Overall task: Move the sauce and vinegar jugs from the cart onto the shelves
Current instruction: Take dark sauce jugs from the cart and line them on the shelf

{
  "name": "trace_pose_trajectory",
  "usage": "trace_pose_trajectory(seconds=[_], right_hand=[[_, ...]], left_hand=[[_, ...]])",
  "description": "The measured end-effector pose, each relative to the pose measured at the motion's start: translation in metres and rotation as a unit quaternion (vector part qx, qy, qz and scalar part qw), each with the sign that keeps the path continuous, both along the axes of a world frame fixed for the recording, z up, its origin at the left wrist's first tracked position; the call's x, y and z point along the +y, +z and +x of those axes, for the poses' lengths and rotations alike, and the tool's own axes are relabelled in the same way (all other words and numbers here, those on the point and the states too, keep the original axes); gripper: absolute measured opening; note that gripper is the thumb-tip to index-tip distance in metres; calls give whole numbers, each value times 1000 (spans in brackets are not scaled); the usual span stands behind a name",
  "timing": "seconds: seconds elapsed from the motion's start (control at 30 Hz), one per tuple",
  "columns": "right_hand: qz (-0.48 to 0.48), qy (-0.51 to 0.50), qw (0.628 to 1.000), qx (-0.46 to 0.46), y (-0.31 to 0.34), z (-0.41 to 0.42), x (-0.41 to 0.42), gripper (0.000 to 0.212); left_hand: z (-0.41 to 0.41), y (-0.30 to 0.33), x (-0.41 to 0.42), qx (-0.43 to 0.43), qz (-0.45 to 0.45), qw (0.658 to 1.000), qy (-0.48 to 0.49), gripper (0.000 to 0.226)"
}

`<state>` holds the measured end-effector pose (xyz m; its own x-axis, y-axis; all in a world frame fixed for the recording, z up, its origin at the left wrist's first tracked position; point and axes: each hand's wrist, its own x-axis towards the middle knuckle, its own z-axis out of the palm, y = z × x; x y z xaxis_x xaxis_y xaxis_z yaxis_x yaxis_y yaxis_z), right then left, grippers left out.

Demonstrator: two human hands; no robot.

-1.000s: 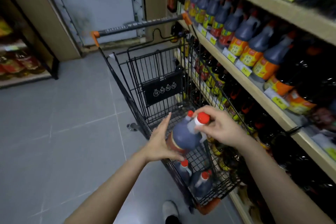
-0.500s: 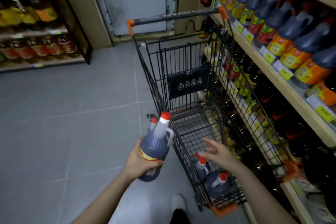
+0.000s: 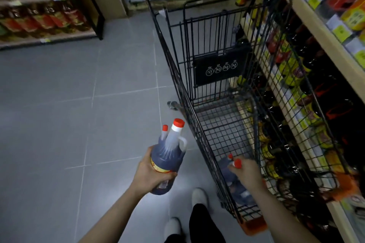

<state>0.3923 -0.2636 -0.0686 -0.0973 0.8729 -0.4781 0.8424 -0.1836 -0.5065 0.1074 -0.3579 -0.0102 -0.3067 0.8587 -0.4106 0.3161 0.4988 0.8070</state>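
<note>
The left hand [image 3: 151,170] has its fingers clamped round the belly of a dark jug [image 3: 166,159], held outside the cart [image 3: 221,116]. The right hand [image 3: 247,172] reaches a second jug [image 3: 230,171] on the cart floor, fingers around its red cap; whether they grip, I cannot tell. Smooth, rigid plastic, full, probably heavy: the loop handle beneath the fingers looks safest.
</note>
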Motion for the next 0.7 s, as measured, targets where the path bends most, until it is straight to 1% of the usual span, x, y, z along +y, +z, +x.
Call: trace_pose_trajectory(seconds=[0.07, 0.2, 0.27, 0.33, 0.37, 0.4, 0.47, 0.57, 0.6, 0.63, 0.67, 0.7], right_hand=[[22, -32, 998, 39, 18, 2, 4, 13], [81, -84, 988, 99, 75, 12, 1, 15], [127, -124, 974, 144, 111, 20, -8, 16], [184, -156, 957, 161, 146, 23, -21, 25], [222, -173, 945, 165, 162, 22, -27, 24], [262, -198, 929, 173, 176, 22, -34, 22], [316, -276, 881, 218, 198, 22, -49, 18], [380, -396, 775, 313, 227, 25, -85, 13], [397, -430, 736, 342, 238, 27, -102, 12], [406, -455, 704, 364, 247, 30, -119, 13], [410, -473, 682, 377, 255, 33, -136, 15], [411, -480, 675, 381, 261, 37, -153, 18]], left_hand=[[-3, 8, 6, -1, 6, 1000, -8, 74], [-3, 32, 21, -9, 21, 999, -33, 86], [3, 48, 28, -23, 46, 998, -39, 89], [7, 67, 31, -36, 71, 996, -43, 85], [8, 77, 30, -35, 84, 995, -47, 82], [9, 84, 29, -35, 101, 993, -56, 82], [11, 95, 25, -46, 127, 987, -82, 88], [26, 112, 12, -67, 159, 976, -131, 91], [34, 119, 5, -74, 171, 971, -151, 91], [43, 124, -2, -82, 177, 966, -171, 91], [53, 129, -9, -89, 181, 961, -191, 91], [63, 133, -17, -97, 183, 955, -213, 91]])
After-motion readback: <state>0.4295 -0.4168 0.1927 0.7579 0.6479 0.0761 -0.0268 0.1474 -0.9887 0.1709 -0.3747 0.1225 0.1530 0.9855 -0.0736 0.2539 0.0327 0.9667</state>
